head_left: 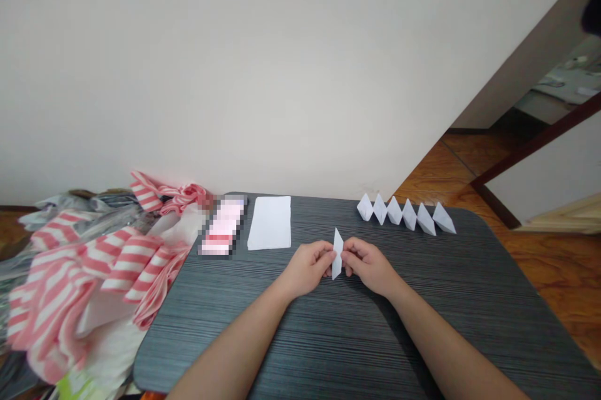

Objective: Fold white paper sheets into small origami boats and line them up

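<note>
A small white folded paper (337,254), pointed at its top, stands upright between my two hands above the dark table. My left hand (310,267) pinches its left side between thumb and fingers. On the other side my right hand (369,265) grips the right edge the same way. Farther back on the right, several white folded paper pieces (394,211) of pointed diamond shape stand in a row. A stack of white paper sheets (270,223) lies flat at the back, left of my hands.
The table (300,337) is dark with a streaked grain. Left of the paper stack lies a pixelated pink-and-white rectangular item (223,225). Red-and-white striped cloth (131,262) and plastic bags are heaped beside the table's left edge. A pale wall (263,74) rises behind.
</note>
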Demonstrator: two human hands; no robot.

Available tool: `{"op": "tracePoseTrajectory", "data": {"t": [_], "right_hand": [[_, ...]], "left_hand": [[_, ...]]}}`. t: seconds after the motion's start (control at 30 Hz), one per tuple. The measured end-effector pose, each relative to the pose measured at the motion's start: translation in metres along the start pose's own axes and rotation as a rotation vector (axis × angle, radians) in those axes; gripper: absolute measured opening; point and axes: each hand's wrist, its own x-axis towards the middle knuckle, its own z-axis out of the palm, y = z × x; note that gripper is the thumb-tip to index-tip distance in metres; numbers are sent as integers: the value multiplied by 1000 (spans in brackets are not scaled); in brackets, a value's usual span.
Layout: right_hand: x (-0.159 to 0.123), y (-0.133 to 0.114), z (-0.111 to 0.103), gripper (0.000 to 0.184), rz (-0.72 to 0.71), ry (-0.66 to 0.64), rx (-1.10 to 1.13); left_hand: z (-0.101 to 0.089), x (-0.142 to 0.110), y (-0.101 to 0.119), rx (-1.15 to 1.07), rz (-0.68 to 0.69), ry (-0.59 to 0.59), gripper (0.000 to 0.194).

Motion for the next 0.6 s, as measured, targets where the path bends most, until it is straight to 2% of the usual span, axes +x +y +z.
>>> {"op": "tracePoseTrajectory", "data": {"t": [0.6], "right_hand": [[0, -2, 0, 14, -23, 1, -162]], "left_hand": [[2, -1, 1, 61, 19, 36, 23]]}}
